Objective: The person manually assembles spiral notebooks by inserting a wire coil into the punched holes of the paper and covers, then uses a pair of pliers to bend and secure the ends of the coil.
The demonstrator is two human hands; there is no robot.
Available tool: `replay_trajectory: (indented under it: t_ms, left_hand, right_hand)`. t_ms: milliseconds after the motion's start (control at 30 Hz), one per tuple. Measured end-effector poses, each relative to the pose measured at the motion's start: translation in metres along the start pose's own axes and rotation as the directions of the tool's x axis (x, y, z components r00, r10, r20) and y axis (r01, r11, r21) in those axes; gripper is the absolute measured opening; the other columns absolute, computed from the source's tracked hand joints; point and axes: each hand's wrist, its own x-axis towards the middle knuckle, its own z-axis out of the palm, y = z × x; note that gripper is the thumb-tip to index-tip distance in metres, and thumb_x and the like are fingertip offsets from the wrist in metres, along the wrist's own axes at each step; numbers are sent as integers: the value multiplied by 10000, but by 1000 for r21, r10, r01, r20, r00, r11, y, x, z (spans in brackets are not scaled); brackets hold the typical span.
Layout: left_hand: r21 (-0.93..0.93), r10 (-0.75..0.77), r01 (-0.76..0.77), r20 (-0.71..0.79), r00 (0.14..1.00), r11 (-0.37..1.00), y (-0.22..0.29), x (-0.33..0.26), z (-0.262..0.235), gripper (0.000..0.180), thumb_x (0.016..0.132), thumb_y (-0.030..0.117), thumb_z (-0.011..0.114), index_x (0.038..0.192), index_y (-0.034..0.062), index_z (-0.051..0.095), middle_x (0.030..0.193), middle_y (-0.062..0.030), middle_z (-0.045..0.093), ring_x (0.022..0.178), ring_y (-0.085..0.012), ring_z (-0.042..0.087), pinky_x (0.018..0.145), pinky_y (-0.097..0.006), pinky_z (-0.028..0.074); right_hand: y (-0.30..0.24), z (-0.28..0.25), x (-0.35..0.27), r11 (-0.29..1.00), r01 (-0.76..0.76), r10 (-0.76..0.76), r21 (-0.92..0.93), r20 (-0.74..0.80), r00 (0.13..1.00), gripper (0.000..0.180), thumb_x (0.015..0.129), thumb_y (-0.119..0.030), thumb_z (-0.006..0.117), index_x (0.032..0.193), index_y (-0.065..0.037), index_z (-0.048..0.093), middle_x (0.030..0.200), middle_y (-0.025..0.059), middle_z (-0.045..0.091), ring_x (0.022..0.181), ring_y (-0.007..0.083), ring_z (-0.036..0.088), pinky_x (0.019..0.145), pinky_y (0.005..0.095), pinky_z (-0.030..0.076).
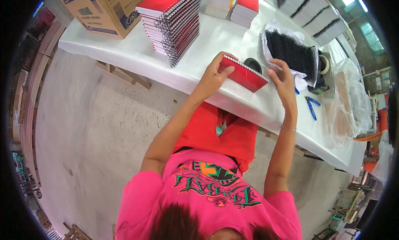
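A small red-covered notebook [245, 77] is held over the table's near edge, its row of punched holes along the top. My left hand [216, 75] grips its left end, thumb on the red cover and fingers behind. At the right end a wire spiral coil [271, 82] sticks out past the holes, and my right hand [283, 80] pinches it between thumb and fingers. Just behind the notebook lies a round black object [252, 65]. Beyond my right hand, a heap of black spiral coils [289, 53] rests on white wrapping.
A tall stack of coil-bound red notebooks [176, 25] and a cardboard box [104, 13] stand at left. Unbound red pads [245, 9] sit at the back, grey booklet stacks [314, 15] far right. Blue-handled pliers [311, 107], a tape roll [324, 65] and plastic bags [349, 98] lie right.
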Motion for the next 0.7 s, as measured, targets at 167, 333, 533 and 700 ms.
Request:
replay_trajectory:
  t_ms: [167,333,533,700]
  left_hand:
    - [141,129,-100,-217,968,985,-3,-10,23,199,940,108,609,1128,46,589,1028,-44,605,918,-118,581,835,-288,475]
    - [233,58,-17,-173,983,972,3,-8,17,179,944,143,641,1082,31,624,981,-8,619,876,-56,547,811,-214,445]
    - [165,61,-49,-65,996,985,19,-4,12,218,923,123,658,1121,30,659,977,-7,640,809,-49,520,778,-211,435]
    - [294,15,0,-49,999,956,29,-6,5,222,906,96,662,1115,24,679,953,7,663,805,-51,546,779,-218,454]
  right_hand:
    - [52,-52,-39,643,-7,-176,-766,-156,972,500,865,-272,724,1287,-72,545,1254,166,568,1166,349,540,998,420,409]
    - [63,-65,-59,676,-27,-152,-736,-174,973,649,831,-376,740,1351,-71,499,1311,238,509,1181,402,508,995,459,393]
    - [65,-63,-71,657,-129,-114,-743,-267,957,551,901,-329,681,1315,-22,486,1183,235,510,1081,340,502,941,415,406]
    - [15,-4,-82,995,-93,97,35,-499,861,468,949,-230,629,1320,-1,457,1147,134,516,974,210,526,873,345,450]
